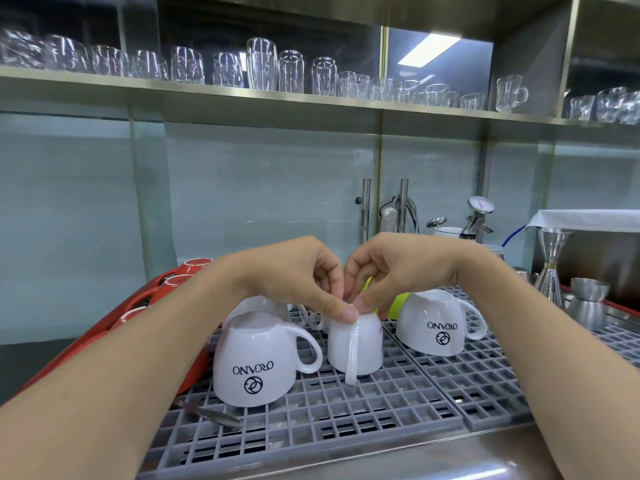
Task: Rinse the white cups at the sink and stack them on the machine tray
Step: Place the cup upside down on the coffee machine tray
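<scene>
Several white cups stand upside down on the grey grid tray (398, 403) on top of the machine. A small white cup (360, 344) sits in the middle with its handle facing me. The fingertips of my left hand (304, 275) and my right hand (391, 268) both pinch its upturned base. A larger logo cup (256, 362) stands to its left, another logo cup (433, 323) to its right. One more white cup (256, 304) stands behind, partly hidden by my left hand.
Red cups (180, 278) line the tray's left side. A spoon (211, 415) lies at the tray's front left. Steel jiggers (554, 265) and a small steel cup (588, 303) stand at the right. A green object (398, 303) hides behind my right hand. Glasses fill the shelf (242, 95) above.
</scene>
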The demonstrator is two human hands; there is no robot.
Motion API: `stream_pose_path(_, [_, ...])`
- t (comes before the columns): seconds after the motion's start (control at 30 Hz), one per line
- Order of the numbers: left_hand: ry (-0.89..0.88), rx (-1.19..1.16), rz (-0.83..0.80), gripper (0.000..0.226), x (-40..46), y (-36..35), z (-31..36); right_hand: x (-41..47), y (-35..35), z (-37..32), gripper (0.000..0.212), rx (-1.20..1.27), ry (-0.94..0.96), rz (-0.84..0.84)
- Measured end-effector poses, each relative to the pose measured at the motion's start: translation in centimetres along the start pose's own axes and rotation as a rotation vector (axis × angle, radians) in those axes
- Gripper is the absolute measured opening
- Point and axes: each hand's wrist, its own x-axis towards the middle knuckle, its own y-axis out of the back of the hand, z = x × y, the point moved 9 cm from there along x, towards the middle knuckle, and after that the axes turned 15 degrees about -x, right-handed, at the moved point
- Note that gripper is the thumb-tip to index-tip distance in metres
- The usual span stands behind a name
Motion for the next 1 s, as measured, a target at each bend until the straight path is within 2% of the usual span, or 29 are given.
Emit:
stream_pose_path(0.4, [0.01, -0.004, -0.029, 0.023, 0.1, -0.3, -0.1, -0.3, 0.1, 1.1, 0.027, -0.033, -0.102, 0.002])
stream_pose_path(0.73, [-0.017, -0.022, -0.045, 0.022, 0.4, -0.6, 0.0, -0.5, 0.2, 0.9, 0.02, -0.047, -0.11, 0.0])
stream_pose_path(1.0, [-0.042, -0.044, -0.044, 0.019, 0.5, -1.0, 0.4, -0.8, 0.4, 1.4, 0.023, -0.063, -0.145, -0.024])
